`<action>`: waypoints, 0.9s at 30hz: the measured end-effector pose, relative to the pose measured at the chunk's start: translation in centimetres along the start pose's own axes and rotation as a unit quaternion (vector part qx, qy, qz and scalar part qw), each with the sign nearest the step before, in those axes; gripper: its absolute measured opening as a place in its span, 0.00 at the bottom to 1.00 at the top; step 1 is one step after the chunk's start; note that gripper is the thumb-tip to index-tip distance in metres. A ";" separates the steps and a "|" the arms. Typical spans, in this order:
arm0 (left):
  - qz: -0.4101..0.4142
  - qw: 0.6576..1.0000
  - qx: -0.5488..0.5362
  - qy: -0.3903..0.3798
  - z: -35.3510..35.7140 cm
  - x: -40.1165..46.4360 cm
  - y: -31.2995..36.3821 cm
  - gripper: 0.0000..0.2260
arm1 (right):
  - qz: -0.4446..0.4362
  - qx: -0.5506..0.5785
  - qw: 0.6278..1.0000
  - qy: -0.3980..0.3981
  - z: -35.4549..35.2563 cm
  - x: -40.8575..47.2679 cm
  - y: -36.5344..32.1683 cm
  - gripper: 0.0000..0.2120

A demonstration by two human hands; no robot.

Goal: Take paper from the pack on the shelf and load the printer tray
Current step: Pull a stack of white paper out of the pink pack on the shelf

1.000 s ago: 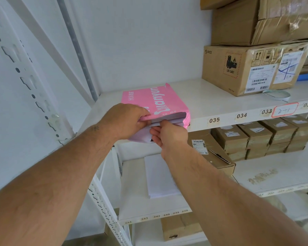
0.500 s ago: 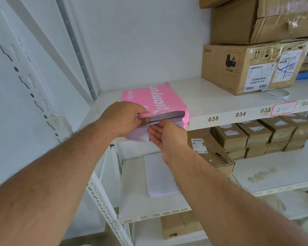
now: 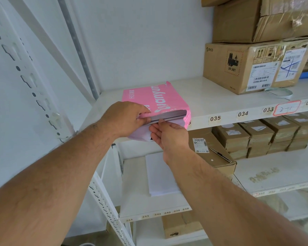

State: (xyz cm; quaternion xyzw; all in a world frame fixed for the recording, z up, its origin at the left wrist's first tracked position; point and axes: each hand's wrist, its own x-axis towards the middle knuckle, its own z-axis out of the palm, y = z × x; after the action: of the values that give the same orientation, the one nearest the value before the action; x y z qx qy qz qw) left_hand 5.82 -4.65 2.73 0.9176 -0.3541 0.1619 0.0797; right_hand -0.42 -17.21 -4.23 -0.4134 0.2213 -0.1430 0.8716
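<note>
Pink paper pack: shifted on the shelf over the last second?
No. The pink paper pack lies just left of the 035 label, as before; the slight shift in the frame is the head camera's own movement.
</note>
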 end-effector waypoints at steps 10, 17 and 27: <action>0.068 0.995 0.073 0.003 0.5 0.2 -0.1 0.15 | 0.001 -0.034 0.998 0.052 0.8 -0.1 -0.7 0.06; 0.090 0.985 0.145 -0.022 0.1 1.0 0.3 0.14 | -0.079 -0.118 0.983 0.115 2.0 -0.2 -0.1 0.10; 0.089 0.979 0.182 -0.017 0.1 0.6 1.2 0.13 | -0.050 -0.095 0.988 0.113 1.5 -1.2 -0.5 0.07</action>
State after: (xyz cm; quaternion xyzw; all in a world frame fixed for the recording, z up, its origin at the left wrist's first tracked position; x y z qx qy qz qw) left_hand 5.49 -5.91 2.91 0.8840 -0.4005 0.2145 -0.1098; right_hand -0.76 -16.01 -2.65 -0.4857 0.3100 -0.2102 0.7898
